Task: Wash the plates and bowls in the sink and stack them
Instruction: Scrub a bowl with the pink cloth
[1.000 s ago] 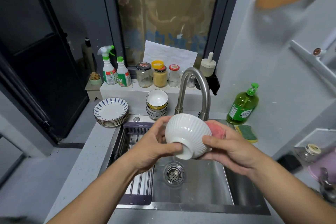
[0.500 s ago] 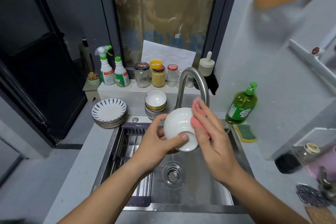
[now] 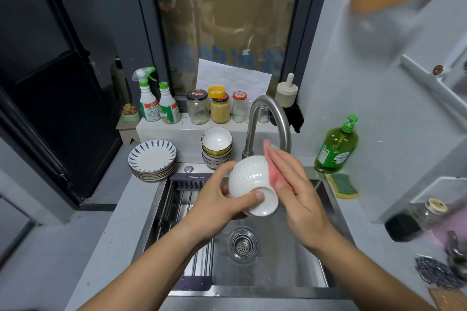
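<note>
My left hand (image 3: 214,204) grips the white ribbed bowl (image 3: 249,179), thumb on its foot; my right hand (image 3: 298,197) presses a pink sponge (image 3: 271,166) flat-fingered against its side, above the sink (image 3: 290,260). Stacked plates (image 3: 151,159) and bowls (image 3: 216,144) stand behind.

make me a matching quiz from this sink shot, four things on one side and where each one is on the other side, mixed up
Things
1. white ribbed bowl
2. pink cloth
3. green soap bottle
4. stack of blue-patterned plates

Places
A. on the counter right of the sink
B. held by the left hand above the sink
C. on the counter left of the stacked bowls
D. pressed against the bowl by the right hand

Pairs: 1-B, 2-D, 3-A, 4-C
</note>
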Tool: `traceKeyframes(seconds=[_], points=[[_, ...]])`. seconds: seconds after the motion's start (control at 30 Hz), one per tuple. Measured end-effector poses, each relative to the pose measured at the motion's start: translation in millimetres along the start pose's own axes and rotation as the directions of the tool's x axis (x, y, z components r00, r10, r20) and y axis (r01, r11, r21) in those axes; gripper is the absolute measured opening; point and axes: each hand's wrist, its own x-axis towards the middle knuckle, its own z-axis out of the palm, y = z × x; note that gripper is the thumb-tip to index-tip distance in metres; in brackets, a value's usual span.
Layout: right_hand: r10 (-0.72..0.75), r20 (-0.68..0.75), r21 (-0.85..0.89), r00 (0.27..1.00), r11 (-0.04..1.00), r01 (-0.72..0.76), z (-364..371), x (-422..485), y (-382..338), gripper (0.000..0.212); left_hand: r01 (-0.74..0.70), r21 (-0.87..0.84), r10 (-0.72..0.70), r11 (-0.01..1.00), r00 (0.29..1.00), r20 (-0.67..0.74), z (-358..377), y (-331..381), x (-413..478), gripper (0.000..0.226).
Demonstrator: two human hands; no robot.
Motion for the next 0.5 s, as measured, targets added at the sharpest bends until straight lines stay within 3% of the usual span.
traceKeyframes(seconds=[0.07, 0.17, 0.23, 0.33, 0.5], points=[[-0.009, 0.012, -0.040, 1.000, 0.999, 0.010, 0, 14, -6, 0.046, -0.018, 0.031, 0.018, 0.999, 1.000, 0.006, 2, 2, 1, 0.060], [-0.041, 0.016, -0.046, 0.999, 0.998, 0.041, -3, 23, -8, 0.046, -0.028, -0.054, 0.026, 0.998, 0.998, -0.054, 0, 11, 4, 0.065], [0.002, -0.017, 0.075, 1.000, 0.997, -0.001, -3, 16, -4, 0.050, -0.027, -0.164, 0.008, 0.986, 0.993, -0.116, -2, 18, 7, 0.063], [0.183, -0.081, 0.318, 0.980, 0.937, -0.148, 9, 1, 1, 0.058, -0.003, -0.276, -0.036, 0.961, 0.990, -0.134, 1, 22, 8, 0.060], [0.221, -0.203, 0.408, 0.954, 0.905, -0.122, 22, 11, -5, 0.057, 0.035, -0.326, -0.078, 0.945, 0.990, -0.121, 14, 11, 11, 0.060]])
